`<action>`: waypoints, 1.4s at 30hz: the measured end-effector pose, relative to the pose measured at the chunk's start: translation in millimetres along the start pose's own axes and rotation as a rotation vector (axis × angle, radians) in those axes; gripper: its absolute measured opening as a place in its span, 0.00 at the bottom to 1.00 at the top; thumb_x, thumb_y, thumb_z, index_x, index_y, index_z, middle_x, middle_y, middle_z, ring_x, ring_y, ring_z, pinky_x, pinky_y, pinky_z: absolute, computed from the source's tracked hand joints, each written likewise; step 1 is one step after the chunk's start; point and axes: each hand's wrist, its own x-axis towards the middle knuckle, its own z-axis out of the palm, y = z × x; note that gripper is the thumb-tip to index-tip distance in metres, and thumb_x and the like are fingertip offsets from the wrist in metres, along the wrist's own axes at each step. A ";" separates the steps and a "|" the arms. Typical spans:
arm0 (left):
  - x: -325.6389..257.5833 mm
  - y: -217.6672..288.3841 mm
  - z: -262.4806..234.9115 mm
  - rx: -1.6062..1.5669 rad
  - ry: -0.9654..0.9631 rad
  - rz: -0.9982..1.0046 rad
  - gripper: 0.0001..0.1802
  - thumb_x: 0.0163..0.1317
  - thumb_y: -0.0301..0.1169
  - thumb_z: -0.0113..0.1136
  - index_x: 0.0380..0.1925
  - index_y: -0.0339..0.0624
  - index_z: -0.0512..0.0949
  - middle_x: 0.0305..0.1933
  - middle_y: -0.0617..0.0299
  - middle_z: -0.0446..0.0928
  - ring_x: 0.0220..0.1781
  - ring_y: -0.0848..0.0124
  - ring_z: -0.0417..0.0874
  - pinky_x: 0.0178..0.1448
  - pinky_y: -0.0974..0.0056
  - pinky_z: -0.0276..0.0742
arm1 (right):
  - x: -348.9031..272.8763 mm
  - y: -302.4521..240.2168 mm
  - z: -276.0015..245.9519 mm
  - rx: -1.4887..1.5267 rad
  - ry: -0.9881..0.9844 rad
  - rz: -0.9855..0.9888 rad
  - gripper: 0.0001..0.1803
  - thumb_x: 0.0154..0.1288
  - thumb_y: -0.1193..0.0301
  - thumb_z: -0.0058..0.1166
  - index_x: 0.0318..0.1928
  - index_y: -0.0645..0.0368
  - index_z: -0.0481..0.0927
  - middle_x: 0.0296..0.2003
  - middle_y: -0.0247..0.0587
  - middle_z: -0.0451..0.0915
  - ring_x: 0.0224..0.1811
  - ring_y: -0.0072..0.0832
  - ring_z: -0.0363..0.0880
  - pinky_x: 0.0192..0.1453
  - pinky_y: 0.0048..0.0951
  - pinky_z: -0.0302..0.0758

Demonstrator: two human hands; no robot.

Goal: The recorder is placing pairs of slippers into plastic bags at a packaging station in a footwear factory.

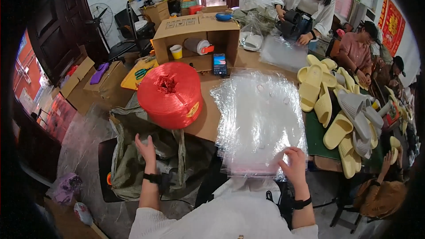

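Observation:
My left hand is raised over an open olive woven sack. Its fingers are spread and nothing is in them. My right hand is at the near right corner of a stack of clear plastic bags, fingers loosely curved with a gap between thumb and forefinger. Whether its fingertips touch the top bag, I cannot tell. Left of the stack, a large roll of red plastic twine sits at the table edge.
An open cardboard box behind holds a yellow cup and a tumbler; a phone leans before it. Yellow and grey slippers pile up at right. Co-workers stand and sit beyond; one handles dark slippers.

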 end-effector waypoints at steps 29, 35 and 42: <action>-222.5 233.3 90.9 0.049 -0.986 1.201 0.38 0.60 0.57 0.58 0.66 0.49 0.68 0.73 0.44 0.61 0.75 0.44 0.56 0.77 0.44 0.45 | 67.0 100.2 -118.4 -0.207 0.637 0.189 0.19 0.56 0.69 0.67 0.46 0.62 0.78 0.43 0.48 0.78 0.50 0.48 0.74 0.56 0.43 0.71; -224.6 228.5 94.2 0.106 -1.014 1.174 0.39 0.61 0.57 0.56 0.68 0.49 0.66 0.75 0.48 0.57 0.78 0.47 0.51 0.78 0.46 0.41 | 142.1 195.4 -180.9 -0.675 0.479 0.540 0.29 0.59 0.56 0.62 0.54 0.64 0.78 0.47 0.53 0.79 0.54 0.51 0.74 0.59 0.46 0.71; -224.1 229.8 92.6 0.085 -0.997 1.205 0.39 0.62 0.58 0.56 0.69 0.52 0.65 0.76 0.50 0.57 0.78 0.48 0.52 0.78 0.46 0.44 | 168.0 221.5 -203.0 -0.253 0.528 0.383 0.20 0.60 0.60 0.63 0.40 0.67 0.80 0.32 0.49 0.82 0.34 0.41 0.79 0.42 0.37 0.75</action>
